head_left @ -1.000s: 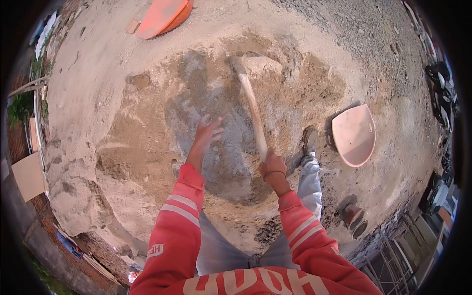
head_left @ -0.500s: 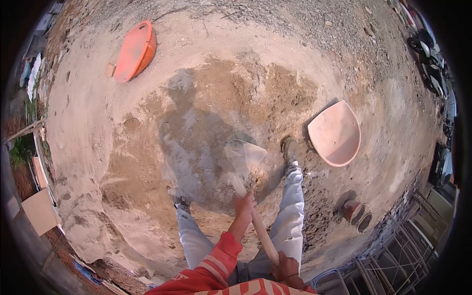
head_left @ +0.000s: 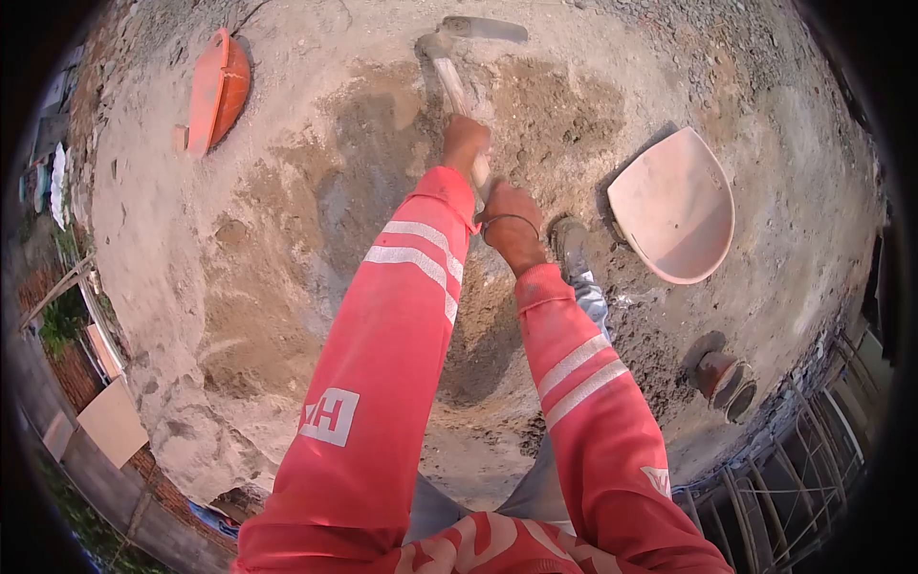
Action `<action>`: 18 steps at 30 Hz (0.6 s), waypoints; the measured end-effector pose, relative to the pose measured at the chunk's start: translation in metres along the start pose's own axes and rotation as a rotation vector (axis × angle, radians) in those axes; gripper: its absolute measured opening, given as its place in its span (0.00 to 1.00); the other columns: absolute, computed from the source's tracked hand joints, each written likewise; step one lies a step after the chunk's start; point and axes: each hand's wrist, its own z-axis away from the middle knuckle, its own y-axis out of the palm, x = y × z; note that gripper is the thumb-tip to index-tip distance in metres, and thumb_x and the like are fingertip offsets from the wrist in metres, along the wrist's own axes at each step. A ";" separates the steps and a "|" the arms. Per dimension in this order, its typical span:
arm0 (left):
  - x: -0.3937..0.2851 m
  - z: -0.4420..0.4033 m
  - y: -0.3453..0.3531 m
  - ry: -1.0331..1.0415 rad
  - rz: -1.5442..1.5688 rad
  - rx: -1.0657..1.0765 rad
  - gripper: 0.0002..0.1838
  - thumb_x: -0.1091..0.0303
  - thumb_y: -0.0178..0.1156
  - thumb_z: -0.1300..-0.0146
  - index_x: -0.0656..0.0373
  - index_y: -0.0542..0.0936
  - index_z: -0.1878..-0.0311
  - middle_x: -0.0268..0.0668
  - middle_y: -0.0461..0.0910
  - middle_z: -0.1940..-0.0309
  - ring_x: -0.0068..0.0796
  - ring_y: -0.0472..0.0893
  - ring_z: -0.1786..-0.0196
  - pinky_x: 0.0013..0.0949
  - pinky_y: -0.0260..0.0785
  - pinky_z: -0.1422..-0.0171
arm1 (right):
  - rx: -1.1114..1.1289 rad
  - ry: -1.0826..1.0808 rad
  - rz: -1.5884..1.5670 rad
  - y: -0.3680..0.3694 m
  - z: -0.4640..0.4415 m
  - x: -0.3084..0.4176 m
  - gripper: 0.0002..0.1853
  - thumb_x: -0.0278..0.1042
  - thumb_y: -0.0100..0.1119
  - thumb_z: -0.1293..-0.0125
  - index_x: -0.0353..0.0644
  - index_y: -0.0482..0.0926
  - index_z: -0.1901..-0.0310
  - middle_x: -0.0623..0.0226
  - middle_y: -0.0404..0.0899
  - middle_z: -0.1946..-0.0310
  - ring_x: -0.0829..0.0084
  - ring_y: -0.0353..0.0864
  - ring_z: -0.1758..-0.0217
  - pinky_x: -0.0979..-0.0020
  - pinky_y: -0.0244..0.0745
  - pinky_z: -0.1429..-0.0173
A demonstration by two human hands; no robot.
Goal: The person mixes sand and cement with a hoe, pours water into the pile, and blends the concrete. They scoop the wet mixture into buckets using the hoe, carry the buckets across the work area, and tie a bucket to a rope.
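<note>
A hoe (head_left: 449, 81) with a pale wooden handle reaches away from me, its metal blade (head_left: 486, 30) over the far side of the damp mortar or soil mix (head_left: 550, 110). My left hand (head_left: 466, 143) is wrapped round the middle of the handle. Closer to me, my right hand (head_left: 513, 220), with a dark band at the wrist, grips the near end. Whether the blade touches the ground I cannot tell.
A pale pink scoop-shaped pan (head_left: 674, 206) lies to the right, and an orange pan (head_left: 218, 91) rests at the far left. Two joined bucket-like containers (head_left: 725, 383) stand lower right, near wooden frames (head_left: 765, 488). My right boot (head_left: 571, 244) is beside the mix.
The hoe has swung forward and up, from close to my feet to the far side of the mix. Both arms have stretched out, and my right hand has risen from my waist toward the left.
</note>
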 end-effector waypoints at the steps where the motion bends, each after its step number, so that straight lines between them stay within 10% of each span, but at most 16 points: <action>1: 0.021 0.005 0.004 -0.109 0.145 0.126 0.28 0.70 0.62 0.43 0.72 0.64 0.43 0.62 0.79 0.54 0.55 0.84 0.55 0.43 0.81 0.53 | 0.049 0.057 -0.018 0.008 0.018 0.000 0.22 0.32 0.65 0.44 0.41 0.72 0.48 0.47 0.83 0.60 0.46 0.83 0.53 0.53 0.79 0.52; 9: 0.108 0.107 -0.016 -0.289 0.018 0.120 0.32 0.70 0.63 0.45 0.74 0.62 0.40 0.62 0.79 0.54 0.51 0.85 0.55 0.45 0.81 0.56 | 0.266 0.174 -0.068 0.045 0.213 0.004 0.23 0.36 0.66 0.48 0.40 0.68 0.53 0.42 0.81 0.64 0.41 0.82 0.58 0.49 0.77 0.53; 14: 0.220 0.211 -0.004 -0.473 0.867 0.229 0.09 0.72 0.67 0.43 0.60 0.75 0.75 0.32 0.72 0.83 0.26 0.73 0.83 0.33 0.68 0.79 | 0.432 0.241 0.034 0.006 0.368 -0.001 0.23 0.37 0.66 0.49 0.42 0.68 0.54 0.43 0.80 0.65 0.41 0.81 0.59 0.46 0.76 0.53; 18: 0.234 0.371 -0.007 -0.723 1.285 0.200 0.10 0.71 0.66 0.41 0.56 0.73 0.69 0.28 0.70 0.82 0.22 0.69 0.83 0.30 0.63 0.78 | 0.559 0.209 0.198 -0.038 0.484 -0.048 0.20 0.45 0.63 0.45 0.45 0.70 0.56 0.44 0.81 0.71 0.39 0.81 0.63 0.44 0.75 0.58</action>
